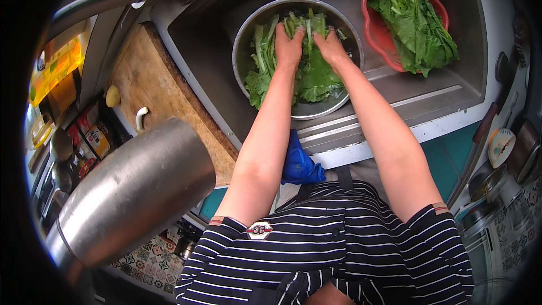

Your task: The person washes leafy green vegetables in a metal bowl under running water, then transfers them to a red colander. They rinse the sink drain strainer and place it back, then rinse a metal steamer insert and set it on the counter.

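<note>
A round metal basin [241,34] stands in the sink with water and long-stemmed leafy greens [319,77] in it. Both my bare hands reach down into it. My left hand [289,46] is closed around stems near the basin's middle, its fingertips hidden among them. Just beside it, my right hand [332,49] grips the same bunch from the other side, fingers partly covered by greens and water. To the right of the basin, a red scalloped plastic bowl [371,33] holds a heap of more leafy greens [415,28], with leaves hanging over its near rim.
The stainless sink [220,8] surrounds basin and bowl. At left lies a wooden cutting board [155,79] with a white curved piece [141,117] and a small yellowish potato-like item [113,96]. A brushed-metal cylinder [135,192] looms close. Blue cloth [302,164] hangs at the sink's front.
</note>
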Available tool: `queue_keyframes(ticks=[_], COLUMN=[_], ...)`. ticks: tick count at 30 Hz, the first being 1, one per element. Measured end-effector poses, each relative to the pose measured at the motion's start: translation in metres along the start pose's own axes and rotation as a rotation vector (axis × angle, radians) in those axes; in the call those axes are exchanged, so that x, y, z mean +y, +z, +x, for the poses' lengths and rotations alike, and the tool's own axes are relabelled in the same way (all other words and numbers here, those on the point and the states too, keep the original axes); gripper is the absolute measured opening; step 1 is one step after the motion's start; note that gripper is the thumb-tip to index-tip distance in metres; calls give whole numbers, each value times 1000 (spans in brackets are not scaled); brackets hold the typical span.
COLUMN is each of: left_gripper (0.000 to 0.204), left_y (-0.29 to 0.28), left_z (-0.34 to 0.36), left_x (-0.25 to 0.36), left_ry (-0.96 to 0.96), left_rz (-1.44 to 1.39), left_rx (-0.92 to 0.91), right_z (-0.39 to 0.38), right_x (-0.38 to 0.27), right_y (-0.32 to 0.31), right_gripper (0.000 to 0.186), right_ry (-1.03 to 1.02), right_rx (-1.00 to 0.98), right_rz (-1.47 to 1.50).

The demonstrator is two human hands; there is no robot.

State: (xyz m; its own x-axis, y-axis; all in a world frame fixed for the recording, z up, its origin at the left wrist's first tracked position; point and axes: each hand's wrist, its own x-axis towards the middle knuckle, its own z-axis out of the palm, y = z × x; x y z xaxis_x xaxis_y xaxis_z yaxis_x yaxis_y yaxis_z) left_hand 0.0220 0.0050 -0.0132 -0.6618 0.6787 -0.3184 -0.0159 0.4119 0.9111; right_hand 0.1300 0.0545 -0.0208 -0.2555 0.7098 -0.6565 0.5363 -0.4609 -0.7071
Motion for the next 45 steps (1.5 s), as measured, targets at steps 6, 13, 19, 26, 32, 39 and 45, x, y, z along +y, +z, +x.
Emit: queue_keyframes(ticks=[6,13,19,26,32,39,45], left_gripper=[35,17,25,31,35,24,26], left_y=[-5,-17,-39,-30,-29,-29,-34], left_z=[13,14,-2,8,-6,2,1], left_x=[10,-6,9,2,10,9,25], left_ry=[-413,-368,-509,-438,-580,-489,-557], left_rz=[-294,-104,-259,-166,-620,-196,-437], left_rx=[-46,-94,-295,-199,-207,-126,-222], right_z=[-1,7,-2,-9,-19,-21,-13], right_x=[-2,11,4,-14,-7,-11,-1], right_y=[-7,-5,-13,-17,-9,-9,-14], right_gripper=[49,48,47,50,49,40,40], right_ry=[95,10,209,246,49,188,183], right_rx=[-21,-9,-55,-176,-126,-187,-183], right_rz=[270,37,468,473,361,427,477])
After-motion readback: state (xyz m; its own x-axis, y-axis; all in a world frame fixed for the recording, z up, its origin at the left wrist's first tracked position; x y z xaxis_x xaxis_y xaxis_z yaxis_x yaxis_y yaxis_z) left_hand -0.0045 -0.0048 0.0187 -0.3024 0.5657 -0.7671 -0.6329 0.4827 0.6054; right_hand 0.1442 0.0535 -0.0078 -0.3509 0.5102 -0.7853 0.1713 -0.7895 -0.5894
